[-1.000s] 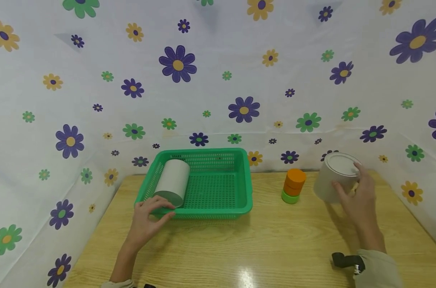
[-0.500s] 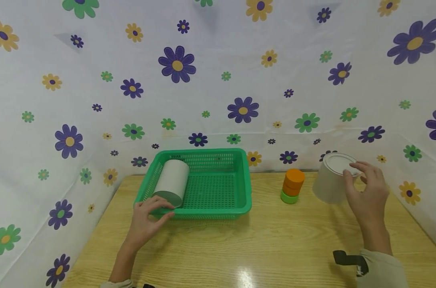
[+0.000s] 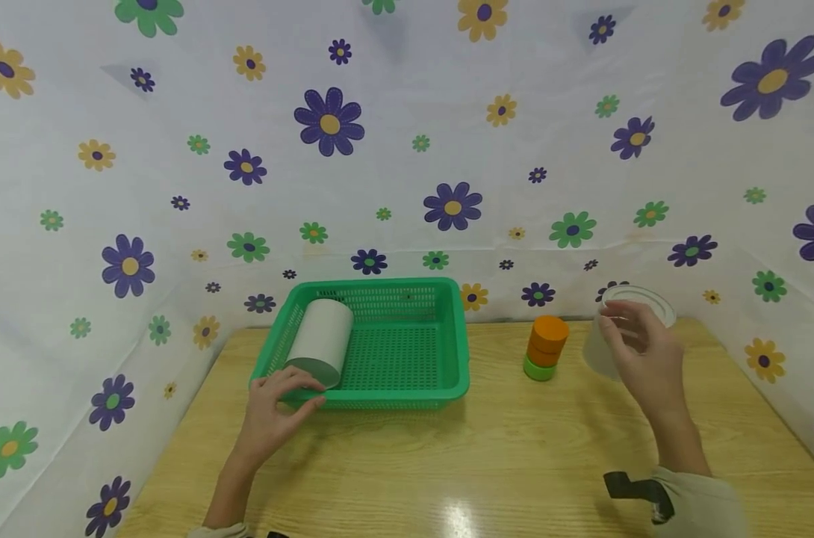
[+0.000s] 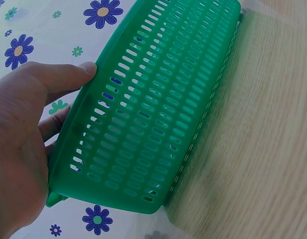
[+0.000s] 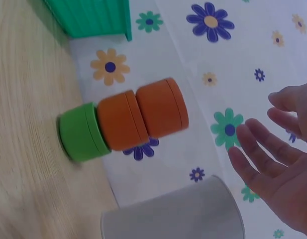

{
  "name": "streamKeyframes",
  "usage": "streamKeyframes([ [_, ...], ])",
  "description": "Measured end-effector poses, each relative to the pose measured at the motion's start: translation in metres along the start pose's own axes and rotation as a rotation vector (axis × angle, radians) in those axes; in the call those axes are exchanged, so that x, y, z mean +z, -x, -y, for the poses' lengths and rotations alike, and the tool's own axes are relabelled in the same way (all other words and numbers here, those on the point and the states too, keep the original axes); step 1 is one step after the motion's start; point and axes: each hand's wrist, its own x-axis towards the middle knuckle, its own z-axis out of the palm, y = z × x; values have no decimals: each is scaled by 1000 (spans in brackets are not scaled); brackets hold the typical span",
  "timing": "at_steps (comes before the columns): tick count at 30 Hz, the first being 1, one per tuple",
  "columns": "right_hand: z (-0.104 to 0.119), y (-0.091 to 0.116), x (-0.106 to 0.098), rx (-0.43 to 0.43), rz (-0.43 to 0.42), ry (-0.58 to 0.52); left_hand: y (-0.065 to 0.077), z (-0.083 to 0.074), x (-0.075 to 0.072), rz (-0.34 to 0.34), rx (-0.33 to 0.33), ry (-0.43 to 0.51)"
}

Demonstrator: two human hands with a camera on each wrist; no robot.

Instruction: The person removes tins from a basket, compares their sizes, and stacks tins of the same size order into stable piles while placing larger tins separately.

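Observation:
The green plastic basket (image 3: pixel 407 394) rests on the table, and my left hand (image 3: pixel 272 411) grips its rim near the front left corner. In the left wrist view the thumb of that left hand (image 4: pixel 19 134) lies at the rim, with fingers behind the wall. A white cylinder (image 3: pixel 326 332) lies on its side in the basket's left part. My right hand (image 3: pixel 649 366), loosely curved and holding nothing, is in front of a white canister (image 3: pixel 598 351) standing at the back right. The right wrist view shows that right hand (image 5: pixel 282 164) apart from the canister (image 5: pixel 173 216).
Left of the canister stands a stack of small round pieces, with an orange piece (image 3: pixel 548 336) on top and a green piece (image 3: pixel 539 368) at the bottom. A flower-print cloth (image 3: pixel 393 172) hangs behind and beside the wooden table (image 3: pixel 461 463).
My right hand has let go of the canister's rim, moved right, then swung back left in front of it. The canister stays put. My left hand has not visibly moved.

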Motion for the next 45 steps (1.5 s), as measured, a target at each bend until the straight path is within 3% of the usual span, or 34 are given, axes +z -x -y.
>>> streamKeyframes([
  [6, 6, 5, 22, -81, 125, -35, 2, 2, 0, 9, -6, 2],
  [12, 10, 10, 43, -169, 169, 12, 0, 2, 0, 4, -1, 13],
  [21, 22, 20, 68, -189, 272, -28, 1, 2, 0, 6, -3, 12],
  [29, 34, 27, 84, -145, 356, -111, 0, 2, 0, 8, -4, 11],
  [45, 64, 31, 128, -204, 521, -171, 1, 1, 1, 6, 7, 20],
])
